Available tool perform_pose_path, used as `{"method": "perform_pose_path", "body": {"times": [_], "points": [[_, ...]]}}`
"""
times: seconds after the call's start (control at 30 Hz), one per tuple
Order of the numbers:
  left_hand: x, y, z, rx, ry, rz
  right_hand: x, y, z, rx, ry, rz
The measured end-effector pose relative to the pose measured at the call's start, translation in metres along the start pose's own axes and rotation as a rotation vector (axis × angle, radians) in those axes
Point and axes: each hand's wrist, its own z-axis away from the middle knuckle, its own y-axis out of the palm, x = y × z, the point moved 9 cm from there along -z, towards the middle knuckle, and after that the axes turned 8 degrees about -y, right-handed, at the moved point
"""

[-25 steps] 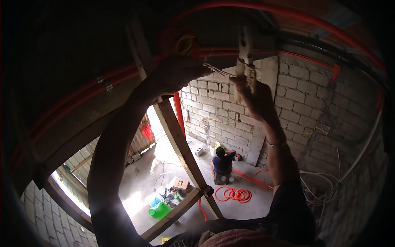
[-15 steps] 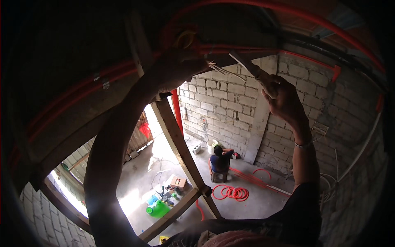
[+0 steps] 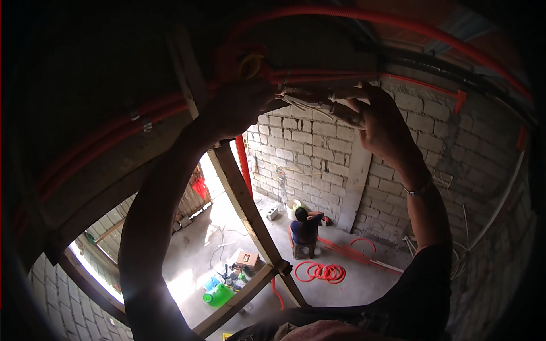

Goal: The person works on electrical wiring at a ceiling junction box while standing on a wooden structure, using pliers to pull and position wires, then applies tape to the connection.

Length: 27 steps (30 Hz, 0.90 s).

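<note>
Overhead, my left hand [image 3: 242, 105] is closed around a bundle of thin pale electrical wires [image 3: 310, 106]; their ends poke out to the right of its fingers. Its fingers are in deep shadow. My right hand [image 3: 384, 125] grips a knife-like tool [image 3: 346, 115] with a flat, narrow blade. The tool points left, its front part lying against or just above the wires by my left hand; exact contact is too dark to tell. Behind my left hand is a red box [image 3: 230, 62] with a loop of yellow wire [image 3: 250, 65].
Red conduits [image 3: 165, 98] run along the ceiling. A wooden frame [image 3: 242, 193] stands below my arms. On the floor far below, a person [image 3: 305, 227] sits on a stool near a white bucket [image 3: 292, 207], coiled red tubing [image 3: 321, 272], a green jug [image 3: 218, 295] and a cardboard box [image 3: 247, 258].
My right hand has moved up and left, bringing the tool from clear of the wires to beside them. My left hand stays at the wires, shifted slightly left.
</note>
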Motion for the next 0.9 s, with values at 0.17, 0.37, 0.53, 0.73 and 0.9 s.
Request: {"method": "perform_pose_path", "body": {"times": [0.17, 0.37, 0.53, 0.73, 0.9], "points": [[-0.005, -0.004, 0.005, -0.085, 0.164, -0.032, 0.009, 0.0, -0.004, 0.017, -0.008, 0.082], [0.007, 0.002, 0.0, 0.001, 0.005, 0.039, 0.006, 0.001, -0.006, -0.024, -0.037, 0.139], [0.009, 0.005, -0.001, 0.029, -0.042, 0.119, 0.006, 0.0, -0.006, -0.026, -0.064, 0.165], [0.001, 0.003, 0.002, 0.028, 0.0, 0.016, 0.009, -0.006, -0.006, -0.092, -0.096, 0.283], [0.002, 0.008, -0.002, 0.068, 0.006, -0.033, 0.011, -0.01, -0.008, -0.118, -0.116, 0.352]]}}
